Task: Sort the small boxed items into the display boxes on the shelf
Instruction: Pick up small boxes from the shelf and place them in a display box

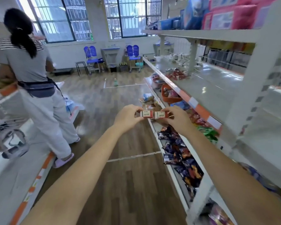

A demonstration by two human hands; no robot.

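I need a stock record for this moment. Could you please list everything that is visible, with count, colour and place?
small boxes: two, red and white, held side by side above the aisle
orange basket: one, lower right shelf
dark snack packets: many, bottom right shelf
pink packages: several, top shelf
blue chairs: two, far wall
black stool: one, beside chairs
other person: one, grey top, left aisle
left hand: holds one box
right hand: holds the other

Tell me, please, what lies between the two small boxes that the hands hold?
Nothing. In the head view, the left box in the left hand and the right box in the right hand sit side by side, nearly touching; only a narrow gap shows.
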